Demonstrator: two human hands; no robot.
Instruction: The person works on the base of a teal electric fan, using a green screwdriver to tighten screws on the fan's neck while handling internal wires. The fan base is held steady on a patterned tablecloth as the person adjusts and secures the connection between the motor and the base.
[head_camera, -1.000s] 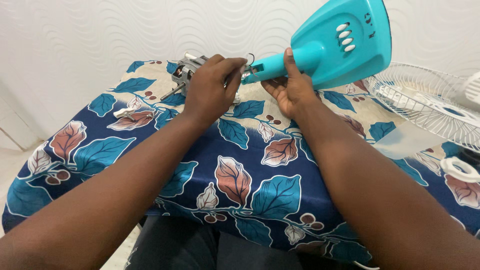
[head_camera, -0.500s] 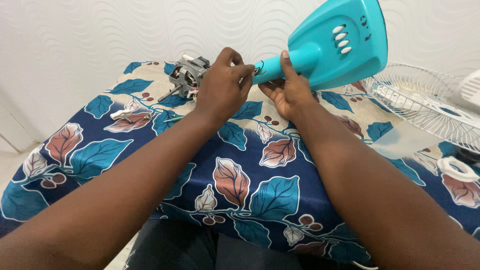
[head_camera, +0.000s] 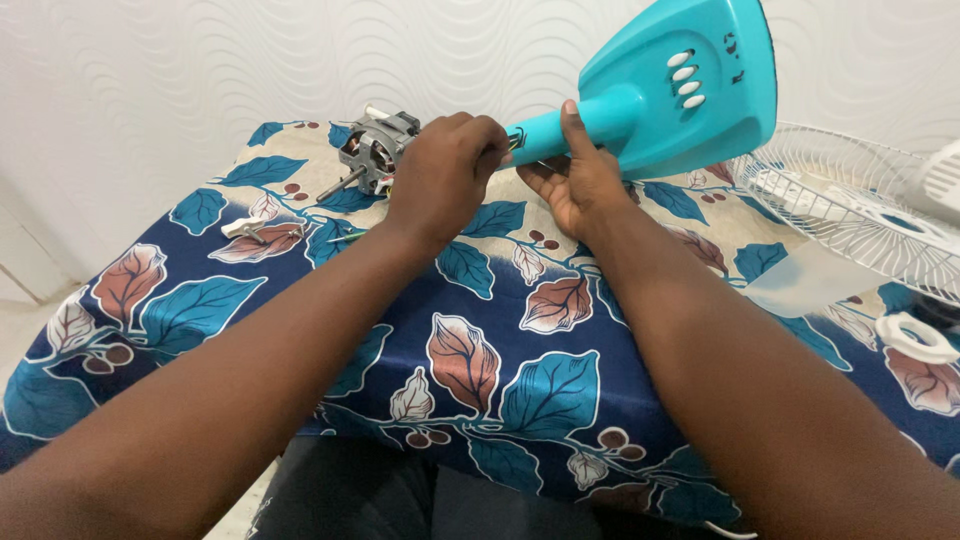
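Note:
My right hand (head_camera: 577, 178) grips the narrow neck of a turquoise fan base (head_camera: 672, 88), which has white push buttons and is held tilted above the table. My left hand (head_camera: 442, 178) has its fingers closed at the open end of that neck, where thin wires show; what it pinches is hidden by the fingers. Just behind my left hand a bare grey electric fan motor (head_camera: 374, 152) with a metal shaft lies on the leaf-patterned blue cloth (head_camera: 300, 330).
A white wire fan grille (head_camera: 845, 205) lies at the right. A white plastic ring (head_camera: 915, 337) sits near the right edge. A small white plastic part (head_camera: 243, 227) lies at the left on the cloth. A white textured wall stands behind the table.
Both hands and the fan base have shifted slightly left and away. My left hand has closed in on the end of the neck, and the motor now shows more clearly behind it.

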